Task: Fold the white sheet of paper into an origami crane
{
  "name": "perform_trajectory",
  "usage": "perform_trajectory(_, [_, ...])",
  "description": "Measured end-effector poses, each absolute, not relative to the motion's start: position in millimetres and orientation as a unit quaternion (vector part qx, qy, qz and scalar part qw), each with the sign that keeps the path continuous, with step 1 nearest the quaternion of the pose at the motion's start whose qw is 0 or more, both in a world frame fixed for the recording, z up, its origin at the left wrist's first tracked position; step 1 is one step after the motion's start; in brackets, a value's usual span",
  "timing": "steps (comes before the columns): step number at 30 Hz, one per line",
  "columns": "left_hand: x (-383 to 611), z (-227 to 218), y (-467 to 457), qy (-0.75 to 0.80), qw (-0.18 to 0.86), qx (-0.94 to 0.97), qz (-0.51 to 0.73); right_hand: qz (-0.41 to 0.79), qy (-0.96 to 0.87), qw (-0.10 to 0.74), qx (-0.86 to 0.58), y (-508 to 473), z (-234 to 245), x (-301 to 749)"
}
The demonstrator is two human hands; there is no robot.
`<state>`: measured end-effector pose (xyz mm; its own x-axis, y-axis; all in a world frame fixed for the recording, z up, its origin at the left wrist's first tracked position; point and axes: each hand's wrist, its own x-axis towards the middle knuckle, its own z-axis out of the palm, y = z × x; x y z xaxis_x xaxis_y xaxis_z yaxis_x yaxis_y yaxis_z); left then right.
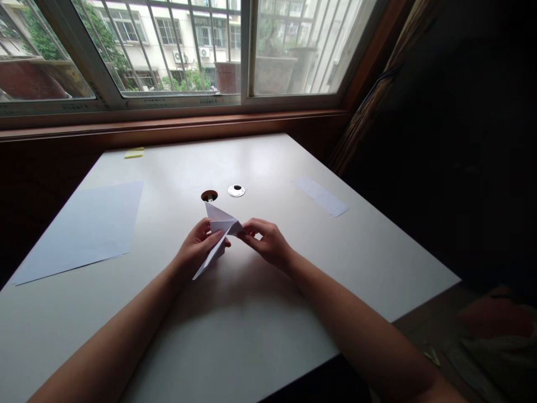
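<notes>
2 bare hands hold 1 folded white paper piece with pointed corners (227,225) above the middle of a white rectangular worktop (260,324). The left hand (200,244) has its grip pinching the paper's near-left part, thumb on top; the right hand (266,240) has its grip pinching the right-hand tip between thumb and fingers.

Just beyond the paper are 1 round brown-edged hole (205,194) and, to its right, 1 round white cover with a dark opening (233,193). To the left lies 1 spread of large pale rectangular paper (84,229); its sheets cannot be counted with certainty. To the right lies 1 narrow white creased paper strip (323,196). At the far-left corner sits 1 small yellow rectangular paper pad (134,153).

Behind, the grey metal window frame (168,103) carries at least 2 lines of dark print, too small to read.
</notes>
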<state>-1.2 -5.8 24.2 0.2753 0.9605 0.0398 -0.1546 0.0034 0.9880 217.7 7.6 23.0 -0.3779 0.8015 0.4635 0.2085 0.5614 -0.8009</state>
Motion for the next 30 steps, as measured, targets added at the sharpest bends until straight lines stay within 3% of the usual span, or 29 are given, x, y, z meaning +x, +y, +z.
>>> perform_trajectory(12, [-2.5, 18.0, 2.0, 0.405, 0.622, 0.444, 0.503, 0.515, -0.642, 0.439, -0.362, 9.2, 17.1, 218.4])
perform_trajectory(30, [-8.6, 4.5, 8.5, 0.389, 0.627, 0.357, 0.573, 0.524, -0.612, 0.463, -0.37, 9.7, 22.3, 219.8])
